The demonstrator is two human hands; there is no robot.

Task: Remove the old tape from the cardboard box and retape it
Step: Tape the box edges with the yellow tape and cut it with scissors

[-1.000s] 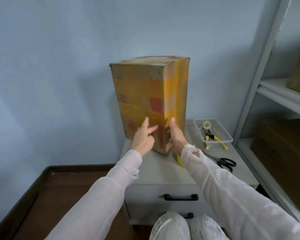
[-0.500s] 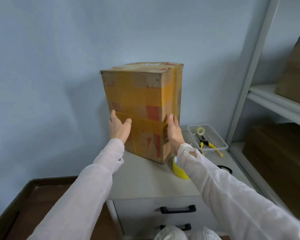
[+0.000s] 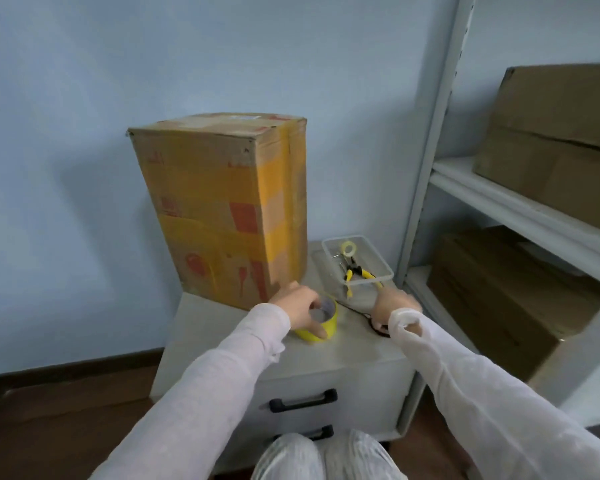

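Observation:
A tall cardboard box [image 3: 222,209], wrapped in yellow tape bands with red markings, stands upright at the back of the grey drawer cabinet [image 3: 354,351]. In front of its lower right corner sits a yellow tape roll [image 3: 328,327]. My left hand [image 3: 300,306] grips the roll, thumb on its outer side and fingers over its top. My right hand [image 3: 394,304] is blurred above the black-handled scissors [image 3: 378,329] lying on the cabinet top. Its fingers are hidden, so its hold is unclear.
A clear plastic tray [image 3: 378,258] holding yellow-handled pliers and a small tape ring sits right of the box. A metal shelf rack [image 3: 520,206] with brown cardboard boxes stands at the right. The cabinet has two black drawer handles [image 3: 303,400]. A blue wall is behind.
Both hands left the sides of the box and dropped to the cabinet top. The left now grips the tape roll and the right has moved over the scissors. The camera view shifted right.

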